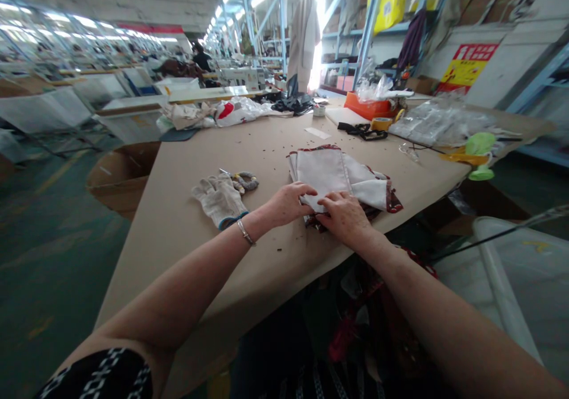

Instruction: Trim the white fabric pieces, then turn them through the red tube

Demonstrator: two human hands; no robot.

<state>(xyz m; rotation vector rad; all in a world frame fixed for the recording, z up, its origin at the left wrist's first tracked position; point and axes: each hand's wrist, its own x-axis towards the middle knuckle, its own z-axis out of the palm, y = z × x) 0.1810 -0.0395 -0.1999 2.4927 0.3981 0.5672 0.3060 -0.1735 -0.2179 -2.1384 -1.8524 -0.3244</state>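
A pile of folded pale grey fabric (322, 171) with dark red patterned edges lies on the paper-covered table in front of me. My left hand (293, 202) is at its near left corner, fingers bent over the top and thumb low by the edge. Close beside it, my right hand (342, 214) grips the near edge, fingertips on the pale side and thumb at the dark red border. The undersides of both hands' grips are partly hidden. Left of the fabric lie a pale work glove (217, 197) with a blue cuff and a grey wrapped ring (245, 181).
Clear plastic bags (440, 120), an orange bin (371, 107) and a yellow tape roll (381, 124) are at the back right. Black straps (362, 131) lie before them. A cardboard box (120, 176) stands off the left edge, a white plastic tub (524, 280) at the right.
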